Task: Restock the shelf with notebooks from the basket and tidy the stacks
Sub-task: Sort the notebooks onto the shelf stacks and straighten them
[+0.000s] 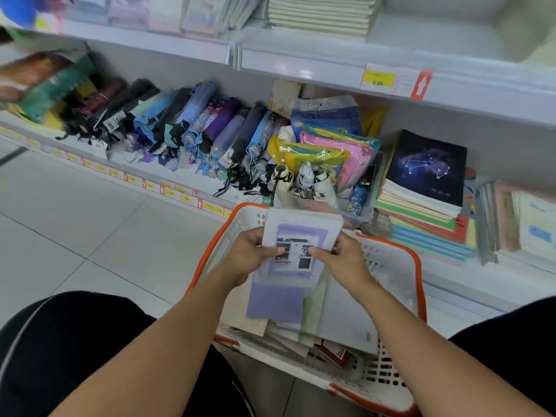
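A white basket with an orange rim (419, 272) sits on the floor between my knees, holding several notebooks (276, 305) in purple, green and brown. Above it I hold a small stack of pale purple notebooks (296, 233) with a black-and-white picture on the cover. My left hand (249, 254) grips its left edge, thumb on the cover. My right hand (343, 257) grips the right edge the same way. On the bottom shelf to the right lies a tall notebook stack (421, 206) topped by a dark constellation cover (427, 167).
Folded umbrellas (186, 130) fill the bottom shelf at left, with packaged raincoats (331, 145) beside them. More notebooks (523, 221) stand at far right. The upper shelf (301, 61) carries cream notebooks (322, 16) and a yellow price tag (377, 78). Pale floor tiles (75, 236) lie to the left.
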The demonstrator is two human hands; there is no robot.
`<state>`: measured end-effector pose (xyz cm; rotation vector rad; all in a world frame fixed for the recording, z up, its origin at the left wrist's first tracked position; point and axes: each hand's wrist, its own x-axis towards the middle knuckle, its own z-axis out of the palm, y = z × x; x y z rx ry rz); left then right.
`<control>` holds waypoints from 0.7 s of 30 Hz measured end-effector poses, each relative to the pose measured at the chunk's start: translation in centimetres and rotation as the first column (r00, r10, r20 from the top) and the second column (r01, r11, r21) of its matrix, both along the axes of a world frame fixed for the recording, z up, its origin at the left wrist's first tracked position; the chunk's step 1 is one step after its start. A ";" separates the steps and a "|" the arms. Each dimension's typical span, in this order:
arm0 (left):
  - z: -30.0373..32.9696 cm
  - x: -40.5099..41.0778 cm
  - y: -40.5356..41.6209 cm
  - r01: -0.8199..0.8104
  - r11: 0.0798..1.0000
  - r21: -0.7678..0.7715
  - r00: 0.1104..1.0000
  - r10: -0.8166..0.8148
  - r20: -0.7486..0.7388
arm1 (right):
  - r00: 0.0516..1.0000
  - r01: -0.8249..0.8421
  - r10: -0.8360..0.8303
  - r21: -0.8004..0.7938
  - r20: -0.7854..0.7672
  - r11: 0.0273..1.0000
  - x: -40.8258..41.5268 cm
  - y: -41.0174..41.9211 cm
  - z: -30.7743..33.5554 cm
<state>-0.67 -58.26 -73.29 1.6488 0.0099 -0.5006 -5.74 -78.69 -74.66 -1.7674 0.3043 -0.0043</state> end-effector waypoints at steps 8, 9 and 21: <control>19.4 5.7 -1.6 -0.040 0.961 -0.275 0.963 0.110 0.245 | 0.949 -0.183 0.140 0.131 0.283 0.974 5.5 -0.9 17.9; 21.5 5.6 -1.6 0.022 0.971 -0.239 0.962 0.045 0.268 | 0.941 -0.160 0.109 0.136 0.322 0.978 6.0 -1.0 20.2; 35.5 8.6 -5.9 -0.070 0.967 -0.243 0.912 0.161 0.378 | 0.931 -0.180 0.021 0.409 0.365 0.895 7.1 -2.1 37.2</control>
